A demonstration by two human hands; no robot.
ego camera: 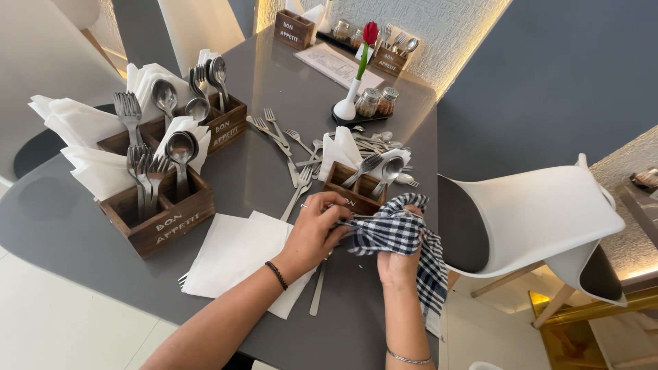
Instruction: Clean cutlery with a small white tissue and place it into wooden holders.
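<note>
Tabletop of dark grey laminate, rounded at the corners [274, 89], fills the view; a white moulded plastic chair with pale wooden legs [541, 219] stands at 3 o'clock. At 9 to 10 o'clock sit three brown wooden cutlery caddies with white lettering [168, 219], each packed with folded white napkins, steel forks and spoons. A smaller wooden caddy of the same kind [353, 195] lies just above the hands, holding a napkin, a fork and a spoon. Flat white paper napkins [233, 253] lie at 7 o'clock, under the left forearm. Loose steel forks [281, 137] are scattered at centre; a white bud vase with a red tulip [349, 103] and glass shakers stand at 12 o'clock.

Blue-and-white checked cotton cloth, soft and crumpled [397, 233], is bunched between both hands at 5 o'clock, its loose end hanging over the table edge. Right hand [397, 264] is closed round it from below. Left hand [315, 229], ringed, with a dark bead bracelet at the wrist, has its fingertips pinched on the cloth's left edge. A slim steel handle [317, 291] runs near-vertically from under the left hand towards 6 o'clock, its upper end hidden, so whether the fingers also grip it cannot be told.
</note>
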